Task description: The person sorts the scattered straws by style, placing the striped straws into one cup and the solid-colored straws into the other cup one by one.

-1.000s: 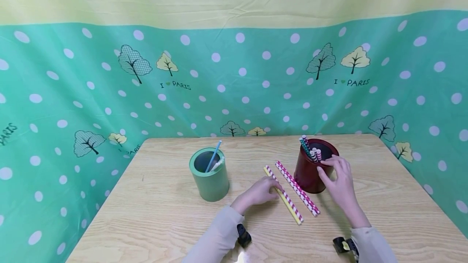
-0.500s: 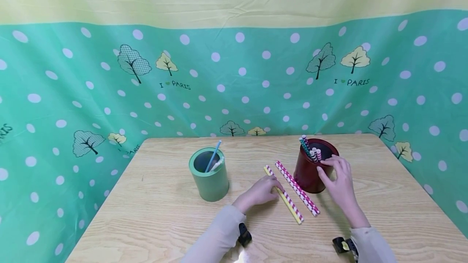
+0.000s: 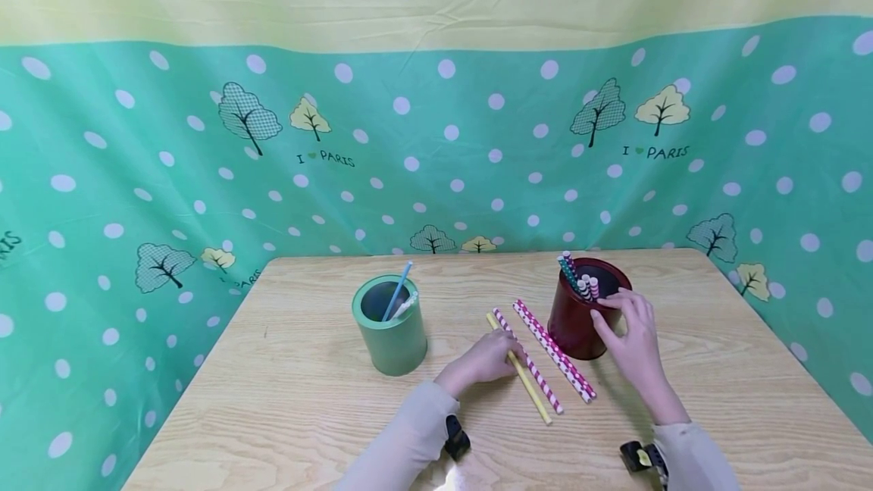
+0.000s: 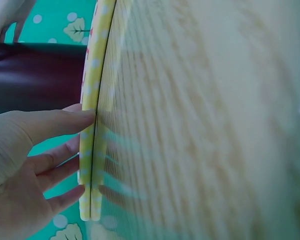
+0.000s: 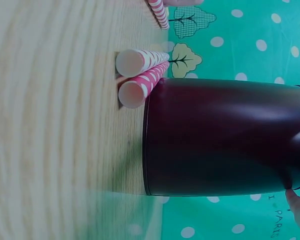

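My left hand (image 3: pixel 487 358) pinches a yellow paper straw (image 3: pixel 532 392) near its middle. In the left wrist view white dots show on that straw, with the thumb on one side of it. A magenta-and-white striped straw (image 3: pixel 542 383) lies beside it, a narrow gap apart. My right hand (image 3: pixel 634 336) holds the dark red cup (image 3: pixel 569 328) by its near right rim, the thumb outside the wall. Green, purple, black-striped and pink-striped straws (image 3: pixel 594 289) stand in that cup. Two pink-and-white dotted straws (image 3: pixel 555 351) lie side by side left of its base.
A green cup (image 3: pixel 395 347) stands to the left of my left hand, with a blue straw (image 3: pixel 397 292) and a whitish one (image 3: pixel 408 305) leaning in it. Behind the wooden table (image 3: pixel 286 370) hangs a green dotted cloth (image 3: pixel 382 127).
My left hand has drawn the yellow straw slightly left, parting it from the striped straw it lay against. My right hand and the cup have stayed in place.
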`<state>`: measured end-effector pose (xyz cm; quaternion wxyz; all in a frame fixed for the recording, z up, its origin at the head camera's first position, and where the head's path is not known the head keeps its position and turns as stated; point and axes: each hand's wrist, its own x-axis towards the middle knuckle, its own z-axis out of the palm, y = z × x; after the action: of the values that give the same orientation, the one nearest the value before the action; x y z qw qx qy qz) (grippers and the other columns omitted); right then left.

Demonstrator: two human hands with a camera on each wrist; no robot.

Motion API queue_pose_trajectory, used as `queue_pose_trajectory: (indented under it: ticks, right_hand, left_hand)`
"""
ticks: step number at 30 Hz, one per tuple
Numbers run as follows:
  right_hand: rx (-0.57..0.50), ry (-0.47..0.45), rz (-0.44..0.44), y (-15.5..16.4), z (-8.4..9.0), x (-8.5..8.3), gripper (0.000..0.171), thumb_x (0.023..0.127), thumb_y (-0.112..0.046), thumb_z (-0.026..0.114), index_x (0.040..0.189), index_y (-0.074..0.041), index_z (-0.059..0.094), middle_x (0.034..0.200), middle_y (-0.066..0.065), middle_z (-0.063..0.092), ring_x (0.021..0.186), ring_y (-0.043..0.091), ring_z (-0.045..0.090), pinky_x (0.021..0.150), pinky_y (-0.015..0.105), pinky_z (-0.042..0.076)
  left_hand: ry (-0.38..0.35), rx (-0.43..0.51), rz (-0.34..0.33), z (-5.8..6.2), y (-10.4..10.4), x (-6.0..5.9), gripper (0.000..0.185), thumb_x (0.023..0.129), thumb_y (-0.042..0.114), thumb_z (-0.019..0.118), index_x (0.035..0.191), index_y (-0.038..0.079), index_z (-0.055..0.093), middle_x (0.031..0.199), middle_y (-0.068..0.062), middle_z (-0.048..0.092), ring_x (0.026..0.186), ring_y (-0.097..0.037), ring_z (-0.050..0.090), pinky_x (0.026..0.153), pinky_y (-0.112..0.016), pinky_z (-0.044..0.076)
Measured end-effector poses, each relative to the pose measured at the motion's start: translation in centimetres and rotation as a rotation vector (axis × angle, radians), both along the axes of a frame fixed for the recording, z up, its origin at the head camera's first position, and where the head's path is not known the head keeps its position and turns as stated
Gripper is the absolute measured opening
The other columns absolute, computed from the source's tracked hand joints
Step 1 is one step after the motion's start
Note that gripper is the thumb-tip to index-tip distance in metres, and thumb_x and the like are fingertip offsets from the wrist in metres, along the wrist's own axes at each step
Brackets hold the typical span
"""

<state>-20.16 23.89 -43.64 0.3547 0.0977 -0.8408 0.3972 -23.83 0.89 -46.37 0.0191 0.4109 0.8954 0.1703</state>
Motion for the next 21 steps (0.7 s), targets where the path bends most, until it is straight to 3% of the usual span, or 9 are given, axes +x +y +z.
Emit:
queue_pose_trajectory:
  ticks: [6, 7, 10, 13, 14, 21]
  right_hand:
    - [0.000, -0.008, -0.002, 0.0, 0.1, 0.0, 0.017, 0.078, -0.003, 0.062, 0.093, 0.003, 0.057, 0.106, 0.021, 0.047, 0.108, 0.038, 0.034, 0.091, 0.055, 0.026]
    - [0.001, -0.008, -0.003, 0.0, 0.1, 0.0, 0.017, 0.078, -0.003, 0.062, 0.093, 0.003, 0.057, 0.106, 0.021, 0.047, 0.108, 0.038, 0.034, 0.091, 0.055, 0.026]
    - [0.001, -0.005, -0.003, 0.0, 0.1, 0.0, 0.017, 0.077, -0.003, 0.062, 0.092, 0.003, 0.057, 0.106, 0.021, 0.047, 0.108, 0.038, 0.034, 0.091, 0.054, 0.026]
    - [0.003, -0.001, -0.003, 0.0, 0.1, 0.0, 0.018, 0.076, -0.003, 0.063, 0.092, 0.003, 0.057, 0.105, 0.021, 0.047, 0.107, 0.038, 0.035, 0.090, 0.055, 0.026]
    - [0.005, 0.000, -0.004, 0.0, 0.1, 0.0, 0.018, 0.076, -0.002, 0.063, 0.092, 0.003, 0.057, 0.105, 0.022, 0.047, 0.107, 0.038, 0.035, 0.090, 0.055, 0.026]
    - [0.012, 0.011, -0.009, 0.0, 0.0, 0.0, 0.021, 0.072, 0.000, 0.065, 0.091, 0.003, 0.057, 0.104, 0.022, 0.047, 0.108, 0.037, 0.035, 0.088, 0.053, 0.027]
  left_hand:
    - [0.028, -0.017, -0.017, -0.5, -0.1, -0.3, 0.016, 0.067, 0.012, 0.071, 0.080, 0.021, 0.070, 0.083, 0.007, 0.056, 0.081, -0.007, 0.047, 0.075, -0.016, 0.037]
    - [0.044, -0.004, -0.037, -1.5, -0.1, -0.9, 0.015, 0.068, 0.014, 0.070, 0.080, 0.023, 0.070, 0.082, 0.008, 0.055, 0.080, -0.006, 0.046, 0.074, -0.017, 0.037]
    - [0.047, -0.009, -0.043, -1.7, -0.1, -1.1, 0.014, 0.068, 0.014, 0.070, 0.079, 0.023, 0.070, 0.081, 0.007, 0.053, 0.079, -0.007, 0.045, 0.073, -0.018, 0.037]
    - [0.047, -0.015, -0.030, -1.5, -0.1, -0.8, 0.013, 0.068, 0.014, 0.070, 0.079, 0.021, 0.070, 0.082, 0.006, 0.054, 0.079, -0.007, 0.045, 0.073, -0.017, 0.037]
    - [0.032, -0.033, -0.009, -0.5, -0.1, -0.2, 0.014, 0.068, 0.011, 0.071, 0.079, 0.019, 0.070, 0.082, 0.005, 0.054, 0.080, -0.007, 0.046, 0.074, -0.017, 0.037]
    - [0.036, -0.065, 0.024, 0.2, -0.1, 0.4, 0.014, 0.070, 0.014, 0.071, 0.081, 0.020, 0.069, 0.086, 0.006, 0.055, 0.083, -0.006, 0.046, 0.076, -0.016, 0.036]
